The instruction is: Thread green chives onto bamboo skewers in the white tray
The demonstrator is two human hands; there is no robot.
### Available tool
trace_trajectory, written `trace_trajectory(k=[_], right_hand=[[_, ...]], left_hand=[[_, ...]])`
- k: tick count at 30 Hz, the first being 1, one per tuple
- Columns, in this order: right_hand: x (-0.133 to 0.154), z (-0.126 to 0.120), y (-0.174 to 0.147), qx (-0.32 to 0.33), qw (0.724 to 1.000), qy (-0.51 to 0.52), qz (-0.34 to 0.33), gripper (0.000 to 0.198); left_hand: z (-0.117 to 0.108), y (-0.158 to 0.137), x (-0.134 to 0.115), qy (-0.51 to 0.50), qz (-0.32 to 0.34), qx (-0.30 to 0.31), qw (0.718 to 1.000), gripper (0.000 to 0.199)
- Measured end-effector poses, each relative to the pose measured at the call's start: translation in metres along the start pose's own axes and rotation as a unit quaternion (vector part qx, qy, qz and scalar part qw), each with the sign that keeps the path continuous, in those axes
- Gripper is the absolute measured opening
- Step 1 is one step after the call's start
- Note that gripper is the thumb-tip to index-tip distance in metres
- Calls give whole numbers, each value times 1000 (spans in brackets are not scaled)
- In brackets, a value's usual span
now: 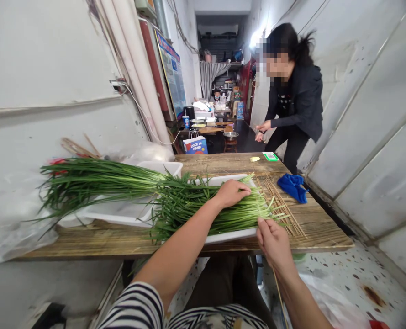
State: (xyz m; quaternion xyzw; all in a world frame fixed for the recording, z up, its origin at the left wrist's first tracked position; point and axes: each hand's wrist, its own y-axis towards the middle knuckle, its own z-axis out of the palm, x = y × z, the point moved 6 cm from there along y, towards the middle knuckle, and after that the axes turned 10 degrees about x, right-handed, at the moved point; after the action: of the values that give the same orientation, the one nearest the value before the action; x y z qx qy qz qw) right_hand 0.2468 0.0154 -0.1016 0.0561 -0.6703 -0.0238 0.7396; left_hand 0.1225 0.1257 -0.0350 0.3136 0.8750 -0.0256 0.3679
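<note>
A thick layer of garlic chives (196, 205) lies in a white tray (232, 235), leaves to the left and pale stem ends to the right. My left hand (232, 193) is over the stems, its fingers closed in a pinch at the stem ends near the tray's far side. At the near right corner, my right hand (274, 237) is closed, thumb and finger pinching beside the stem ends. A thin bamboo skewer (278, 294) runs down from under that hand; its upper part is hidden. Several loose bamboo skewers (285, 205) lie on the table right of the tray.
More chives (103, 180) lie across a second white tray (120, 212) at left, beside clear plastic bags (7, 214). A blue cloth (292, 186) and a green code card (270, 156) rest on the wooden table (326, 233). Another person (295, 100) stands beyond the table's right side.
</note>
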Motion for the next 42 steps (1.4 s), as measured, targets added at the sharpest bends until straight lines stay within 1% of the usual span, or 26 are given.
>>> trace_trajectory(k=[3, 9, 20, 36, 39, 42], right_hand=[[-1, 0, 1, 0, 1000, 7, 2, 50], [-1, 0, 2, -1, 1000, 8, -1, 49], [-1, -1, 2, -2, 1000, 9, 2, 50], [1, 0, 2, -3, 1000, -15, 0, 51], [0, -1, 2, -11, 1000, -19, 3, 51], [1, -1, 1, -13, 999, -34, -6, 49]], left_hand=[[1, 0, -5, 0, 34, 5, 999, 20], [3, -2, -5, -13, -3, 0, 1000, 21], [3, -5, -10, -38, 4, 3, 999, 22], [2, -7, -14, -19, 7, 21, 1000, 21], [4, -7, -15, -19, 19, 43, 999, 21], [6, -8, -20, -15, 59, 86, 994, 20]])
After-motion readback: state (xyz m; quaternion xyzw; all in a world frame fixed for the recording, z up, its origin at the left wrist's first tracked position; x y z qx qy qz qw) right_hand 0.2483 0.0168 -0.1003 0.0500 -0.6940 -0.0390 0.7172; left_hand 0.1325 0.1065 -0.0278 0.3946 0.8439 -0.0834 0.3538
